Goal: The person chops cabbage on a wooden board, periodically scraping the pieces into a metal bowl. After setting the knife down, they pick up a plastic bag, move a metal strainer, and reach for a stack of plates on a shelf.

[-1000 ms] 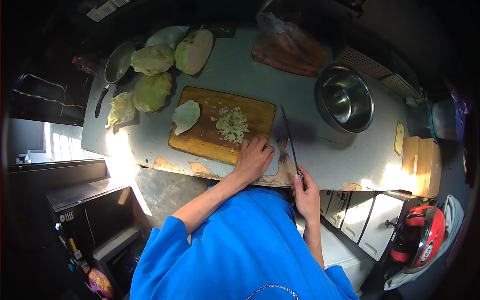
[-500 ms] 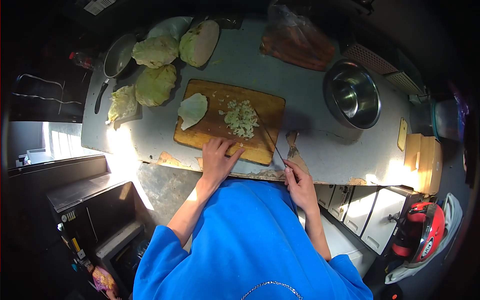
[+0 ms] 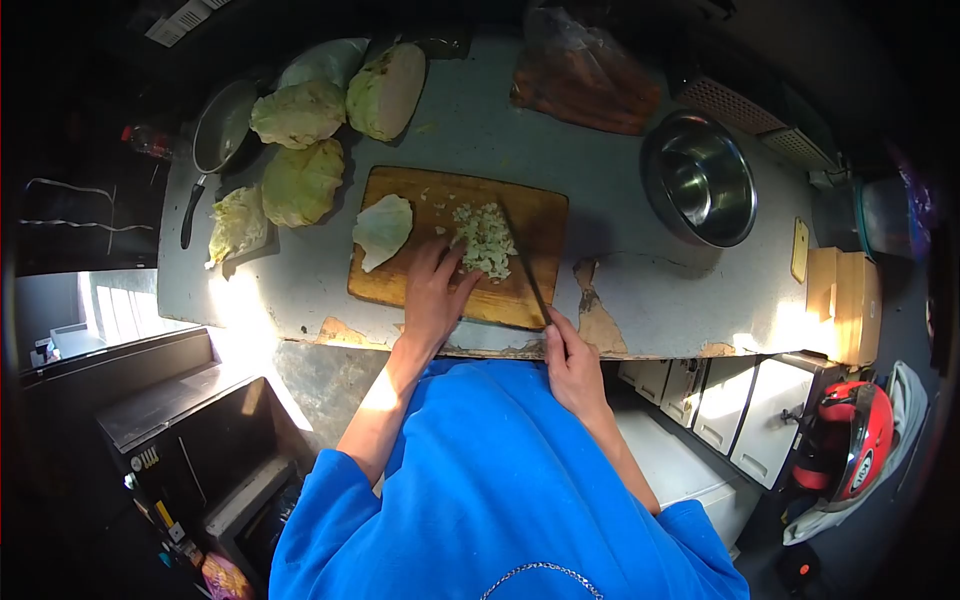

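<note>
My right hand [image 3: 572, 362] is closed on the handle of a knife [image 3: 526, 268], whose blade reaches over the right side of a wooden cutting board [image 3: 400, 287]. Left of the blade lies a pile of chopped cabbage [image 3: 486, 240]. My left hand [image 3: 434, 294] rests over the board's front edge, fingers apart, its fingertips at the left side of the pile. A pale cabbage leaf [image 3: 383, 231] lies flat on the board's left part, beyond my left hand.
Cabbage heads [image 3: 387, 92] and a pan [image 3: 222, 127] stand at the back left of the table [image 3: 660, 300]. A bag of carrots [image 3: 585, 88] lies at the back. On the right are a metal bowl [image 3: 699, 179] and a phone-like yellow object [image 3: 799, 249].
My left hand has moved forward to the chopped pile. My right hand and the knife have shifted left, with the blade now closer to the pile.
</note>
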`<move>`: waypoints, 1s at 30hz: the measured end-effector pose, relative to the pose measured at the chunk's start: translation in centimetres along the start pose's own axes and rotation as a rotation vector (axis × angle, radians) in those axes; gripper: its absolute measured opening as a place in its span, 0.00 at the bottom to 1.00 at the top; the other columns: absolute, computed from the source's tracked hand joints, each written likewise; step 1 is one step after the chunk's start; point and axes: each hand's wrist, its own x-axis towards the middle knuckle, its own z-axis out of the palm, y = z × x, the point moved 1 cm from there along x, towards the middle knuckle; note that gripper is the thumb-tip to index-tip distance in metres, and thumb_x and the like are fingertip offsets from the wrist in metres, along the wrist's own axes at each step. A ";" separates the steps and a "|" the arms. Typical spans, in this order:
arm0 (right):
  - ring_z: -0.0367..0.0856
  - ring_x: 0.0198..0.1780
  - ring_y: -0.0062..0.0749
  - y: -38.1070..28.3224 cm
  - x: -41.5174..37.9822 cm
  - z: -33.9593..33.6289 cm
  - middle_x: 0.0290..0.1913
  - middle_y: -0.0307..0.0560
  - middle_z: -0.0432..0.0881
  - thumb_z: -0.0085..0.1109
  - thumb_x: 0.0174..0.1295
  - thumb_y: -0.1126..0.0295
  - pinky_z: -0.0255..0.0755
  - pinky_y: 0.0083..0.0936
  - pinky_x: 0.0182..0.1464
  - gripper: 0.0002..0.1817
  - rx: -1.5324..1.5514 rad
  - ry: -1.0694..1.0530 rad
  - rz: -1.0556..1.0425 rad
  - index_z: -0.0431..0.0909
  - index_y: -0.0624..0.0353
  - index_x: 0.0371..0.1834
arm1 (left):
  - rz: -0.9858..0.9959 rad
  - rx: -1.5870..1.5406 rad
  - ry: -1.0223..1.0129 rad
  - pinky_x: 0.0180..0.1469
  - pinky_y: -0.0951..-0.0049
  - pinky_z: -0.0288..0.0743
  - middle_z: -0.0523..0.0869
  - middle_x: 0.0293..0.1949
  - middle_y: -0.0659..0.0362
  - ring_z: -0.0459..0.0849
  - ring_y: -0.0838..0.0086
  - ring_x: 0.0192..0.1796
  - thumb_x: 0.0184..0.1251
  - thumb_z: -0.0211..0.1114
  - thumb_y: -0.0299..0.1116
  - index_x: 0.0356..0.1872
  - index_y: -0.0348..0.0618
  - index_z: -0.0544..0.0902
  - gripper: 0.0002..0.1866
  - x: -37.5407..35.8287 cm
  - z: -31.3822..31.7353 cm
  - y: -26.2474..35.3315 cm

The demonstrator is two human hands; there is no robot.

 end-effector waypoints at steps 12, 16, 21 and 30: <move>0.85 0.37 0.68 -0.6 0.8 2.3 0.29 0.69 0.82 0.47 0.78 0.62 0.76 0.49 0.41 0.19 -0.042 0.069 0.013 0.77 0.60 0.63 | -0.099 -0.241 -0.151 0.52 0.65 0.83 0.85 0.57 0.48 0.88 0.56 0.53 0.62 0.76 0.33 0.53 0.37 0.85 0.20 1.0 -0.7 -0.5; 0.84 0.37 0.69 -0.5 0.7 3.2 0.31 0.70 0.82 0.47 0.78 0.63 0.75 0.51 0.40 0.18 -0.171 0.130 -0.059 0.78 0.63 0.60 | -0.102 -0.270 -0.165 0.55 0.61 0.81 0.86 0.56 0.49 0.85 0.53 0.55 0.61 0.75 0.31 0.53 0.39 0.86 0.18 2.4 -0.9 -0.4; 0.84 0.36 0.68 -0.9 0.1 3.0 0.31 0.70 0.82 0.48 0.77 0.64 0.76 0.50 0.38 0.17 -0.081 0.142 -0.008 0.78 0.62 0.60 | 0.122 -0.146 -0.147 0.59 0.58 0.75 0.87 0.54 0.54 0.82 0.56 0.57 0.61 0.74 0.33 0.49 0.42 0.88 0.15 4.1 0.9 -0.3; 0.85 0.36 0.66 -0.5 -0.9 4.7 0.31 0.69 0.83 0.50 0.77 0.64 0.76 0.49 0.38 0.17 -0.012 0.231 0.005 0.79 0.61 0.59 | 0.146 -0.110 -0.228 0.61 0.57 0.68 0.91 0.45 0.63 0.80 0.58 0.57 0.64 0.71 0.34 0.42 0.45 0.91 0.09 3.0 2.0 -1.2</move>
